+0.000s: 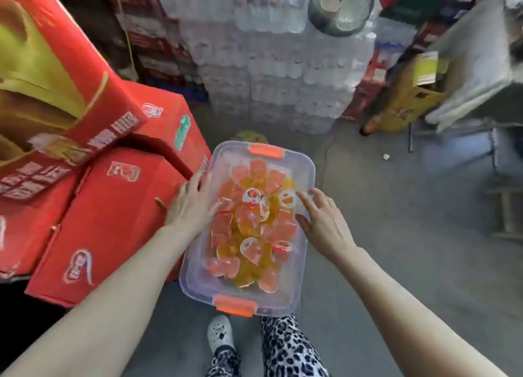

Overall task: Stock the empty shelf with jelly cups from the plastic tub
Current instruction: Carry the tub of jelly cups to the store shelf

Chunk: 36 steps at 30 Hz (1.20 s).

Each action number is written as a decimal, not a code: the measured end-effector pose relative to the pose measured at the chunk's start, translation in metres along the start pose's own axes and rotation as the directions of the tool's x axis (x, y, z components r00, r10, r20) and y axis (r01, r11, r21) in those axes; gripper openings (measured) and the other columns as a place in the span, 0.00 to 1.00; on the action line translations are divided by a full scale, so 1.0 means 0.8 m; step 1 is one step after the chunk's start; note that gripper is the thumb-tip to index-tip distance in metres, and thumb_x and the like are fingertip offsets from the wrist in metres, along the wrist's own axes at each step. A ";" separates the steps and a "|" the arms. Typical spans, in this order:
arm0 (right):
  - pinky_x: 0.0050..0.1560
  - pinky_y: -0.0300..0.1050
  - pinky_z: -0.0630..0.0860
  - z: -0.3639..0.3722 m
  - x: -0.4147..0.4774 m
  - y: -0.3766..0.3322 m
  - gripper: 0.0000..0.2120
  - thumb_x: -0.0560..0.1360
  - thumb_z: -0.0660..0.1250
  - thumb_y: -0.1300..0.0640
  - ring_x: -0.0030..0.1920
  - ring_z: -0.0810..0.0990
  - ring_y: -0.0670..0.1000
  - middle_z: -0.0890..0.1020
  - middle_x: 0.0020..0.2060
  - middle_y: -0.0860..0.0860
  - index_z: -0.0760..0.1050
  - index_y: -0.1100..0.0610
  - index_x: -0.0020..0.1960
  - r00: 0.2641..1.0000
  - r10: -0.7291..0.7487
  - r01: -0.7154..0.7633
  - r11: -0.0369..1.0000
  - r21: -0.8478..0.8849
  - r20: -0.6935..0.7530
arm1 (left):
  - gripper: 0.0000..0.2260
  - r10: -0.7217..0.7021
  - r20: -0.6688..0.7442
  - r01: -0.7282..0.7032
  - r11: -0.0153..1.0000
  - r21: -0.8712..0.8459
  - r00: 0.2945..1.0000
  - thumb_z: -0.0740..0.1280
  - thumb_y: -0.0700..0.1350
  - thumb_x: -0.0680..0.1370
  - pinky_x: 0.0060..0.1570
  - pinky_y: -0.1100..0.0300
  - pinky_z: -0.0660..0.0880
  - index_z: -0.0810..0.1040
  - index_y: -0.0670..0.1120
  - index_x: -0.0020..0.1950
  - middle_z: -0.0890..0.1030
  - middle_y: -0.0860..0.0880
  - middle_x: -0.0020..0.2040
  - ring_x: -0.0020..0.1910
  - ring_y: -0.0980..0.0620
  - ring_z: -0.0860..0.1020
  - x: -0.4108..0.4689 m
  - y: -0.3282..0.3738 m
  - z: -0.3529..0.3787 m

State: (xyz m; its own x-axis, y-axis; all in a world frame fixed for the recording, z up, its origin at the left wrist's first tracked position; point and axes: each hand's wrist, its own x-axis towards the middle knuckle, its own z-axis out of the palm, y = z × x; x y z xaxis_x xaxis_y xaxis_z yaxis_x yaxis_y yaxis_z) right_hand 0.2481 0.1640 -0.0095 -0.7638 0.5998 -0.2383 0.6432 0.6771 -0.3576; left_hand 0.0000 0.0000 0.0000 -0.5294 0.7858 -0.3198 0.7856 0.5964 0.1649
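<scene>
Clear plastic tub (193, 275): it stands on the grey floor (396, 235) straight in front of you, lid off, with one orange latch (266, 150) at the far end and a second latch at the near end.

Contents: jelly cups (252, 226) in orange, pink and yellow, heaped loosely across the tub; several lie with their white printed lids facing up.

Your left hand (192, 204): it lies at the tub's left rim, fingers straight and released, the thumb reaching in over the cups. It holds nothing.

Your right hand (322, 221): it is at the right rim, fingers spread and only loosely bent, tips just beside a white-lidded cup. No cup is grasped.

Left of the tub: red cartons (107, 207), stacked, the nearest close against the tub's side.

Behind the tub: shrink-wrapped packs of bottled water (283, 79), piled high, with a glass jar (342, 6) above them.

Bottom of view: your white clog (220, 334) and a leopard-print trouser leg (285, 348), just short of the near latch.
</scene>
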 end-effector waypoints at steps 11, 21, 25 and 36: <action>0.50 0.52 0.78 0.073 -0.003 0.006 0.23 0.76 0.66 0.44 0.48 0.82 0.58 0.80 0.46 0.50 0.65 0.52 0.67 0.832 0.492 -0.550 0.673 0.494 0.256 | 0.30 -0.317 0.161 0.343 0.925 -0.167 0.935 0.61 0.46 0.81 0.57 0.44 0.70 0.50 0.44 0.79 0.67 0.35 0.70 0.60 0.31 0.74 0.008 -0.007 0.061; 0.37 0.52 0.81 0.062 -0.056 0.024 0.19 0.68 0.72 0.56 0.33 0.79 0.54 0.80 0.36 0.47 0.72 0.43 0.57 0.818 0.535 -0.537 0.579 0.613 0.212 | 0.24 -0.278 0.087 0.282 0.803 -0.525 0.957 0.69 0.41 0.75 0.43 0.55 0.70 0.69 0.48 0.71 0.79 0.41 0.42 0.44 0.41 0.78 -0.062 -0.011 0.067; 0.27 0.44 0.76 0.054 -0.139 0.019 0.20 0.70 0.74 0.57 0.36 0.81 0.51 0.82 0.41 0.50 0.75 0.49 0.60 0.824 0.540 -0.499 0.543 0.676 0.175 | 0.20 -0.211 0.070 0.211 0.786 -0.581 0.975 0.70 0.39 0.74 0.33 0.64 0.66 0.72 0.49 0.65 0.71 0.48 0.35 0.35 0.50 0.71 -0.128 0.006 0.072; 0.33 0.49 0.80 0.079 -0.370 -0.013 0.17 0.67 0.76 0.55 0.30 0.80 0.51 0.80 0.31 0.47 0.79 0.47 0.55 0.782 0.612 -0.510 0.525 0.681 0.114 | 0.21 -0.141 0.111 0.178 0.705 -0.686 0.984 0.74 0.44 0.73 0.37 0.57 0.70 0.72 0.50 0.64 0.76 0.50 0.34 0.34 0.52 0.76 -0.353 0.025 0.118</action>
State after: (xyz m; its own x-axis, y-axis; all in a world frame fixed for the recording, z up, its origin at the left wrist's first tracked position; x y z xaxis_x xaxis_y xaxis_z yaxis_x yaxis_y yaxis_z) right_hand 0.4645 -0.0476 0.0075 -0.2100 0.8349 -0.5087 0.6914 -0.2411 -0.6811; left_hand 0.1952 -0.2256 0.0055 -0.5960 0.6709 -0.4413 0.2400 0.6733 0.6994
